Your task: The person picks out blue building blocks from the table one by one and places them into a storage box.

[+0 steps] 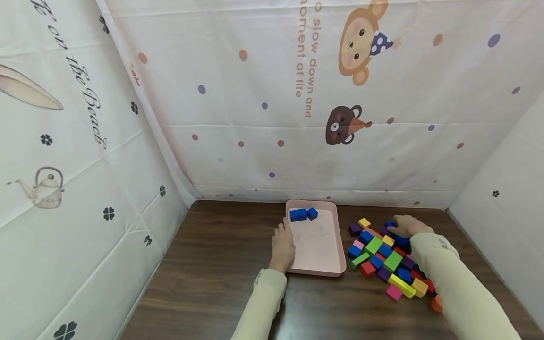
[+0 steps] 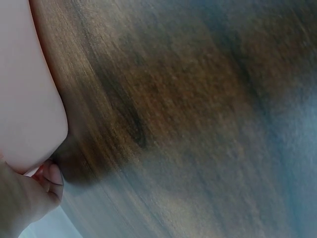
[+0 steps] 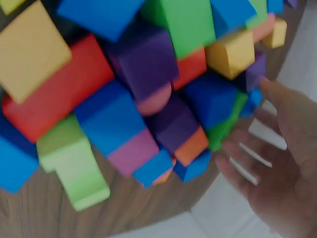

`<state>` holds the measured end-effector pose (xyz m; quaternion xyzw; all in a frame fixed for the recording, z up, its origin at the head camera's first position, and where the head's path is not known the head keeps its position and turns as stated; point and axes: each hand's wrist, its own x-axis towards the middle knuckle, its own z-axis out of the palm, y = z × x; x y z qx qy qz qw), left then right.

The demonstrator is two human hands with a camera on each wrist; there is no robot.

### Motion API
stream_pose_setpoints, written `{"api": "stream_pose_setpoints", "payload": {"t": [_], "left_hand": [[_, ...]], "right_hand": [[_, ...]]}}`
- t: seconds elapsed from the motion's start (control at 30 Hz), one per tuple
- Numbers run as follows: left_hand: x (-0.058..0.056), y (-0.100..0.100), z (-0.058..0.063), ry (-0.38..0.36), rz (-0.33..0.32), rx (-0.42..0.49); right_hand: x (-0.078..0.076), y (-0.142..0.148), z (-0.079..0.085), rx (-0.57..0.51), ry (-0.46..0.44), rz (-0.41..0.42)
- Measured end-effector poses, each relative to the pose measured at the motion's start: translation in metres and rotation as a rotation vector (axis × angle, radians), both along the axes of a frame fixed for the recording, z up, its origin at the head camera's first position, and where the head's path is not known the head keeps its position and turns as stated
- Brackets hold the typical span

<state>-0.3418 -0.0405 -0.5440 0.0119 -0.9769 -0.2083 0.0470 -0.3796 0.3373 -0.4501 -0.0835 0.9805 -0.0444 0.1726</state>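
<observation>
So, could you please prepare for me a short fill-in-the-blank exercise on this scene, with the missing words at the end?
The tray holds exactly ____ cubes. All cubes in the tray are coloured ____. In the head view, the pile of blocks lies to the ____ of the tray. The hand nearest the tray is the person's ____ one.

Missing words: three; blue; right; left.

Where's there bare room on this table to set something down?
Bare table lies between the left fabric wall and left hand, and in front of the pink tray. The tray is free this side of its three blue blocks. Crowded: the block pile right of it, by the right hand.
</observation>
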Motion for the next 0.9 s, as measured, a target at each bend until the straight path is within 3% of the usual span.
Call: {"api": "stream_pose_setpoints", "payload": {"t": [0.2,0.5,0.6,0.8,0.9], "left_hand": [[0.002,0.004,-0.001,-0.03,0.004,0.024],[0.008,0.01,-0.006,0.012,-0.002,-0.001],[0.006,0.01,-0.007,0.017,0.003,-0.047],[0.005,0.008,-0.003,0.056,0.007,-0.159],[0.005,0.005,0.001,0.065,0.014,-0.165]], "right_hand": [[-0.004,-0.013,-0.011,0.027,0.092,-0.043],[-0.006,-0.018,-0.026,-0.021,0.079,-0.109],[-0.006,-0.02,-0.029,-0.048,0.079,-0.116],[-0.013,-0.024,-0.026,-0.095,0.143,-0.07],[-0.021,-0.028,-0.017,-0.115,0.206,-0.05]]}}
